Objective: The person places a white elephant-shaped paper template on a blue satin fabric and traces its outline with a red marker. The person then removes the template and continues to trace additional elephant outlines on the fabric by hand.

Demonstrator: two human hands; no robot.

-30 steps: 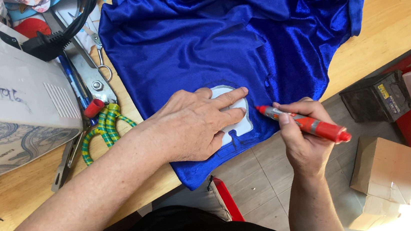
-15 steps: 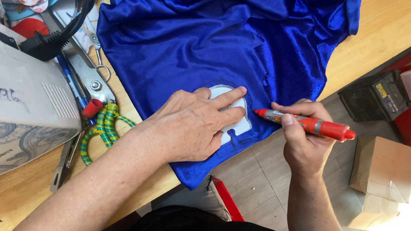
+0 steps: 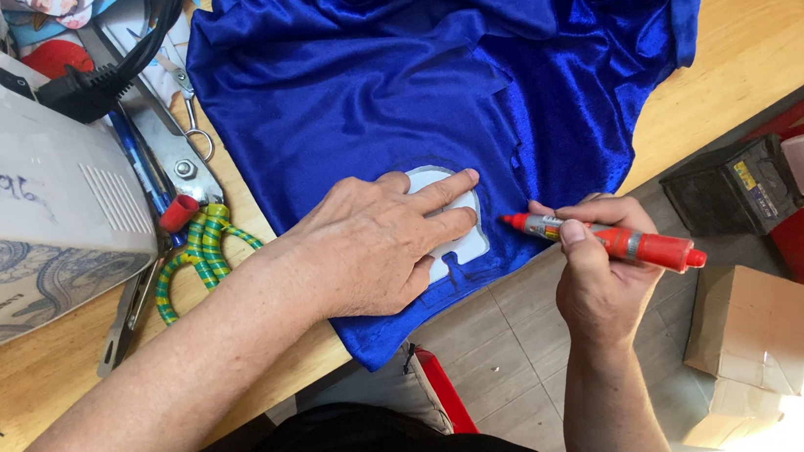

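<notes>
Left hand (image 3: 379, 243) lies flat, fingers spread, pressing a white template (image 3: 452, 231) onto blue satin fabric (image 3: 427, 76) at the near table edge; most of the template is hidden under the palm, shape unclear. Right hand (image 3: 598, 271) pinches a red marker (image 3: 605, 239), tip just beside the template's right edge. Fabric's near corner hangs off the wooden table (image 3: 775, 13). Far left: white machine (image 3: 18, 214), cut off by the frame, scissors with green-yellow wrapped handles (image 3: 194, 256) partly tucked beside it. Tiled floor below, cardboard box (image 3: 746, 330) right.
</notes>
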